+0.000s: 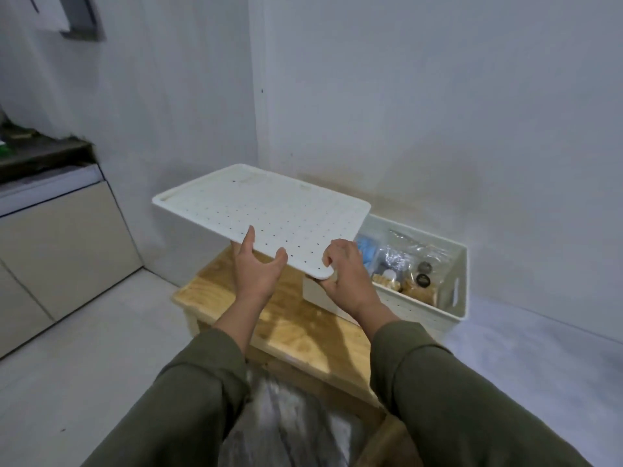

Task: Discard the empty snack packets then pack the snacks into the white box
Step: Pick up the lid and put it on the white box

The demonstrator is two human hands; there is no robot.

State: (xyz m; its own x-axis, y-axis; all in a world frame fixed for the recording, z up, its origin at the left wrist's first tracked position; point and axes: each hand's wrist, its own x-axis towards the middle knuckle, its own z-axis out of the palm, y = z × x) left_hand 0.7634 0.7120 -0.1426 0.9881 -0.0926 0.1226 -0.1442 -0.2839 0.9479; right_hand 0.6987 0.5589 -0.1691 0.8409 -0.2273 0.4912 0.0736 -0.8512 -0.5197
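Holding a white perforated lid (263, 217) level in the air, the person has both hands at its near edge. The left hand (258, 269) has its fingers spread, thumb and forefinger resting on top of the lid near the near-left part of that edge; how the rest of the hand grips underneath I cannot tell. The right hand (347, 274) pinches the lid's near-right corner, fingers curled over the top and thumb below. Both sleeves (472, 399) are olive green.

The lid hangs over the left part of the white box (451, 318), leaving the right part uncovered. The box sits on the table (296, 328) at its far-right corner and reaches past the table's right edge. Inside the box lie the snacks (401, 264): a blue packet by the left, clear wrappers in the middle, and brown biscuits toward the near wall. A cabinet (57, 237) stands at the left by the wall.
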